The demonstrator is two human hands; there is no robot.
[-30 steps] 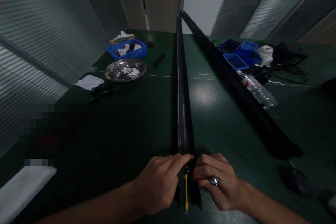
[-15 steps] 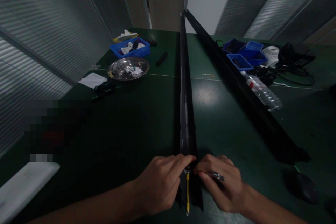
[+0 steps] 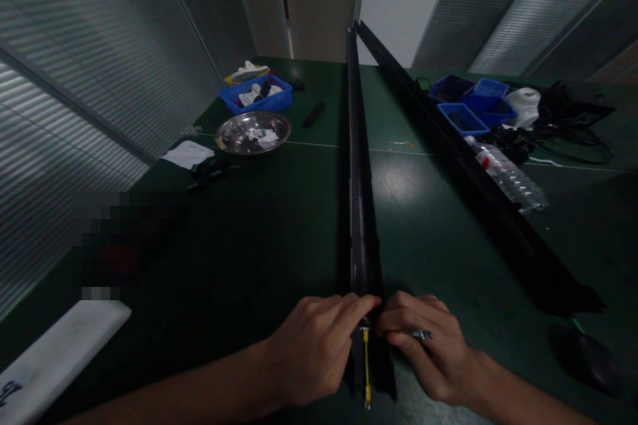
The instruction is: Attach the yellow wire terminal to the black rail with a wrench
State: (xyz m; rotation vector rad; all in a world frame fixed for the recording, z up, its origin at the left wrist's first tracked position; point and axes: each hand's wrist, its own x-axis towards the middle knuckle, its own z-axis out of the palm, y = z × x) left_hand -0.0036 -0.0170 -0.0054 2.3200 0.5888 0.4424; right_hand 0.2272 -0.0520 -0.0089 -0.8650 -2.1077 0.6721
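A long black rail [image 3: 366, 239] runs away from me along the table. My left hand [image 3: 319, 348] lies over its near end from the left, fingers bent together and pressed against it; the thumb is hidden. From the right, my right hand [image 3: 428, 345] is closed round a slim silver metal tool [image 3: 423, 334], with its end poking out between the fingers. Both hands' fingertips nearly meet over the rail. Below them a short yellow wire [image 3: 367, 368] with metal end terminals lies in the rail, its upper terminal by my fingers. What the fingertips touch there is partly hidden.
A second black rail [image 3: 478, 179] slants along the right, beside a plastic bottle [image 3: 513, 176], blue bins [image 3: 463, 118] and a black mouse [image 3: 588, 358]. On the left are a metal dish [image 3: 229, 143], a blue basket [image 3: 256, 103] and a white box [image 3: 74, 352].
The whole view has shifted slightly, so everything appears a little further right. The metal tool's end has turned slightly in my right hand; both hands stay at the same spot on the rail.
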